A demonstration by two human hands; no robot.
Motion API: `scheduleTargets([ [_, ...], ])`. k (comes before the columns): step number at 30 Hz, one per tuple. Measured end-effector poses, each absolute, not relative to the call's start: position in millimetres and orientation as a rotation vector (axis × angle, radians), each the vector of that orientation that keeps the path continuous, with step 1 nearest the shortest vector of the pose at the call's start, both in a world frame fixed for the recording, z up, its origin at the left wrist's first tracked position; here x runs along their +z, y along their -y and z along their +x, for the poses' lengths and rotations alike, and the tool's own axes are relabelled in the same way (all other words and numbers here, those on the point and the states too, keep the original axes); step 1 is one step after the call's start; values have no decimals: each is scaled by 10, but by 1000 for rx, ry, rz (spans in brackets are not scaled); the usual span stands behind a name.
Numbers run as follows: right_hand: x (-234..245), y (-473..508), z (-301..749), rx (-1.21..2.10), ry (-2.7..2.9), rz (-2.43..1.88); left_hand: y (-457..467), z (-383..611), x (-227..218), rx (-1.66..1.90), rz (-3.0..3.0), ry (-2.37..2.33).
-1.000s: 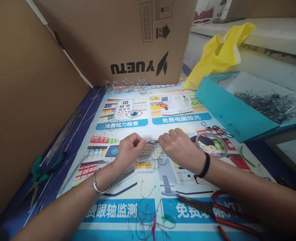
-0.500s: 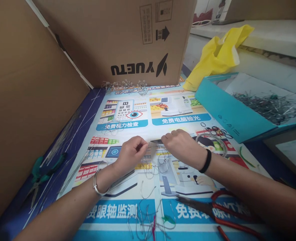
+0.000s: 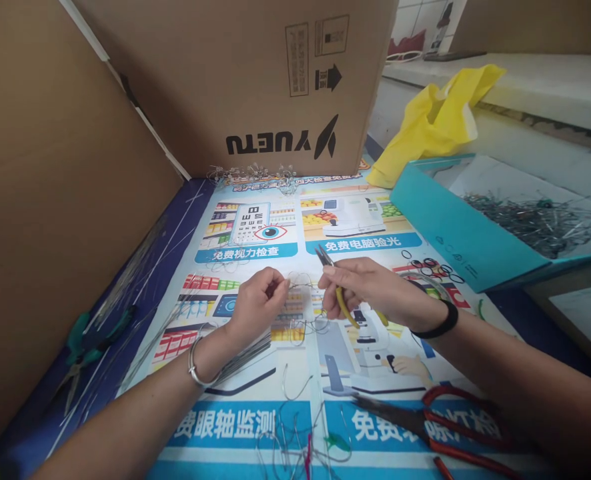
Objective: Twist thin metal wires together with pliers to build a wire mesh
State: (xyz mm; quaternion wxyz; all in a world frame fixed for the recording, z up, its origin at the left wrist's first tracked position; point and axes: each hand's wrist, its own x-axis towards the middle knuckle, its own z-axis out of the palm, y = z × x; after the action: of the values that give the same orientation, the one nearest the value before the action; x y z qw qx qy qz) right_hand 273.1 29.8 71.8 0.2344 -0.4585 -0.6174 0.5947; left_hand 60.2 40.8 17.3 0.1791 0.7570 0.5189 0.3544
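Observation:
My left hand (image 3: 258, 303) is closed in a pinch on a thin wire (image 3: 301, 285), whose bent end reaches out to the right of the fingertips. Yellow-handled pliers (image 3: 345, 308) are in my right hand (image 3: 370, 283), with their narrow jaws pointing up and left, apart from the wire. The jaws look slightly parted. Below the hands, several bent wire pieces (image 3: 295, 383) lie on the printed poster (image 3: 290, 313). A bundle of straight wires (image 3: 245, 360) rests under my left wrist.
Red-handled scissors (image 3: 420, 423) lie at front right, green-handled pliers (image 3: 79, 357) at left beside loose straight wires. A turquoise box (image 3: 435, 227) of wire pieces and a yellow bag (image 3: 420, 133) stand at right. Cardboard (image 3: 215, 73) walls the back and left.
My right hand has turned, swinging the pliers' jaws from beside the left fingertips to point up and away. The bent wire end now shows in the left pinch.

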Motion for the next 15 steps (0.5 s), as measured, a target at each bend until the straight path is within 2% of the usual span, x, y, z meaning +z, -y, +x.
scheduleTargets([
  [5, 618, -230, 2673, 2009, 1671, -1227, -401, 594, 165, 1074, 2353, -1410],
  [15, 526, -265, 2716, 2033, 1851, -1269, -390, 559, 156, 1189, 2755, -1060],
])
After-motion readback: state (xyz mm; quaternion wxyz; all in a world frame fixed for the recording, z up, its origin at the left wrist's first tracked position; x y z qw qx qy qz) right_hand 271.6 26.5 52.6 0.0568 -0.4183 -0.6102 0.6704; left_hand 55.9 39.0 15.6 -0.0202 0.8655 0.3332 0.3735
